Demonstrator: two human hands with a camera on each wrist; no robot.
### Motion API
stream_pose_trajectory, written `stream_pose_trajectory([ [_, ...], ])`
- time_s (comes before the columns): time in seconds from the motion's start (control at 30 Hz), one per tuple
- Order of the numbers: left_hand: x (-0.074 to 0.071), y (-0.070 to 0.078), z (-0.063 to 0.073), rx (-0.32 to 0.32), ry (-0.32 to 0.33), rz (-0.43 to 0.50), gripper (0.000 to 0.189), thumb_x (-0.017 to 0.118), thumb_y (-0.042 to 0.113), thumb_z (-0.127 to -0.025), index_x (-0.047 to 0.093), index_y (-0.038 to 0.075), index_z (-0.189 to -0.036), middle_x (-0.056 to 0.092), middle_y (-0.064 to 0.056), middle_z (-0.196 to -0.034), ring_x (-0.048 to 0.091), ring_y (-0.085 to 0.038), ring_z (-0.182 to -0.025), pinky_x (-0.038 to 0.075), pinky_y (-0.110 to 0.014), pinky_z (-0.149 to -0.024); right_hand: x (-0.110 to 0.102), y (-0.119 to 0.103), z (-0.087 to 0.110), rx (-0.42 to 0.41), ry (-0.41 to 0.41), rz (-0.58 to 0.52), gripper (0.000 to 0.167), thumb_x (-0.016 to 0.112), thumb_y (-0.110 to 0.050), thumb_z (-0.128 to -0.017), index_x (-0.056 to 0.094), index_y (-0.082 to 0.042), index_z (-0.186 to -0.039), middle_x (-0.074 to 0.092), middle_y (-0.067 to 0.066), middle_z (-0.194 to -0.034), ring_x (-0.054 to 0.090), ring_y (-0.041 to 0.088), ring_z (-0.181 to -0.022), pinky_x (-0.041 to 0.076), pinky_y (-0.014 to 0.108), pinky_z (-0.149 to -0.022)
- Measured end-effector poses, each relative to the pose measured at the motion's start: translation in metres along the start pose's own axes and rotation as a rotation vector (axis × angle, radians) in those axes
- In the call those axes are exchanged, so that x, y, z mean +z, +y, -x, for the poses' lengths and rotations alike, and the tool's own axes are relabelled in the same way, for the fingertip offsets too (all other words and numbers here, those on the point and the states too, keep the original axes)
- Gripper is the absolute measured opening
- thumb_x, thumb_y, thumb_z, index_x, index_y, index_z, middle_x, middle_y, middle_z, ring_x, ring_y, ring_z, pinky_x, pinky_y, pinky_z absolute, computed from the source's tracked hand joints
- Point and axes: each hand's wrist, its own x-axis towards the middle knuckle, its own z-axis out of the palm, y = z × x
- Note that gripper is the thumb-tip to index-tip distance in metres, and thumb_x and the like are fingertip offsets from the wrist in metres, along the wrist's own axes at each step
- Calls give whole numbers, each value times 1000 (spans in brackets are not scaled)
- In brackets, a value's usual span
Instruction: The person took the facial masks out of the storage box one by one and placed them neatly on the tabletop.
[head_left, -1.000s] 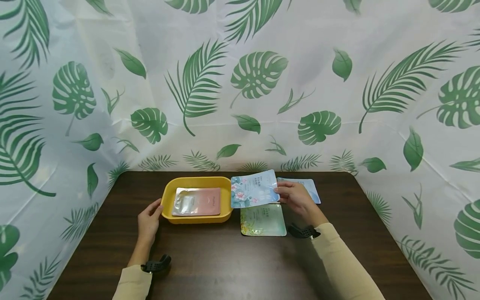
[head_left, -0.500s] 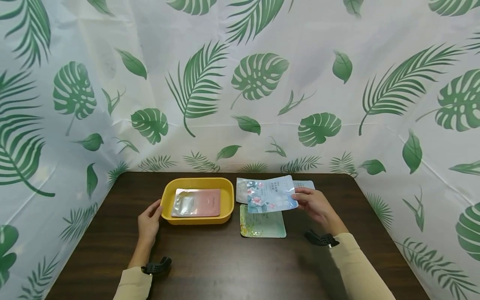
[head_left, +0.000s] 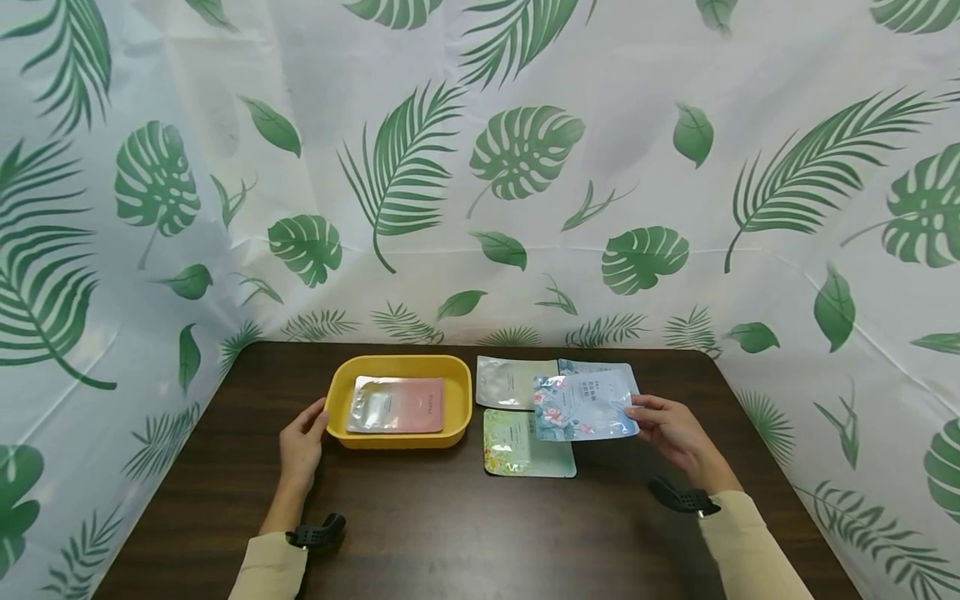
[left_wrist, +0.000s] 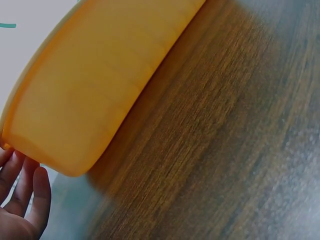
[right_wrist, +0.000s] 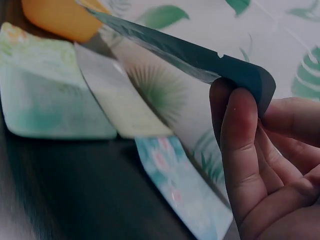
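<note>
Left hand [head_left: 300, 450]: at the 9 o'clock end of the yellow tray [head_left: 401, 442]; fingertips touch that end by the rim; fingers only loosely bent, thumb a little apart from them
Right hand [head_left: 675, 429]: pinches the 3 o'clock edge of the blue floral sachet [head_left: 587, 406]; thumb and fingers clamped on it
Blue floral sachet: raised off the table, flower print toward 9 o'clock; from the head view it overlaps parts of three flat sachets; nearly edge-on from the right wrist
Pink sachet [head_left: 397, 406]: inside the yellow tray; silvery half at 9 o'clock, pink half at 3
Silver sachet [head_left: 512, 383]: on the table, just beside the tray's 3 o'clock end
Green sachet [head_left: 521, 452]: just beside the silver sachet, on its 6 o'clock side
Second blue sachet [right_wrist: 185, 190]: at the silver sachet's 3 o'clock end; partly hidden from the head view
Table [head_left: 465, 537]: dark wood grain; leaf-printed backdrop [head_left: 420, 50] behind its 12 o'clock edge
</note>
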Motion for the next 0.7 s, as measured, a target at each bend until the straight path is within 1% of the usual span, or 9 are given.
stream_pose_trajectory([
  [0.2, 0, -1, -1, 4, -3, -6, 47, 49, 28, -103, 49, 3, -142, 47, -17, -148, 44, -25, -134, 38, 6, -75, -26, 15, 8, 39, 42, 27, 11, 68, -20, -92, 66, -22, -103, 70, -9, -90, 65, 11, -79, 55, 22, -74],
  [0.33, 0, 0, -1, 13, 2, 4, 45, 49, 27, -103, 49, 3, -142, 48, -17, -147, 45, -25, -133, 39, 5, -76, -38, 22, 11, 53, 56, 31, 10, 66, -19, -94, 66, -23, -103, 69, -11, -91, 66, 10, -81, 56, 22, -75],
  [0.5, 1, -1, 0, 10, 0, 7, 44, 49, 26, -103, 50, 4, -141, 48, -15, -147, 45, -24, -134, 39, 5, -76, -50, 32, 14, 81, 63, 29, 11, 65, -19, -94, 66, -23, -104, 70, -10, -90, 66, 10, -80, 55, 22, -73],
  [0.53, 0, -1, -1, 9, -2, 3, 45, 49, 27, -103, 50, 4, -142, 48, -15, -148, 44, -24, -134, 39, 5, -76, -52, 34, 14, 89, 57, 36, 11, 64, -19, -95, 65, -22, -106, 70, -11, -90, 65, 10, -80, 55, 22, -73],
  [0.7, 0, -1, 0, 7, -11, -9, 47, 48, 30, -103, 49, 5, -142, 47, -15, -148, 44, -24, -135, 37, 6, -76, -58, 43, 15, 121, 80, 57, 17, 67, -20, -93, 63, -19, -110, 70, -11, -89, 64, 10, -80, 55, 22, -73],
])
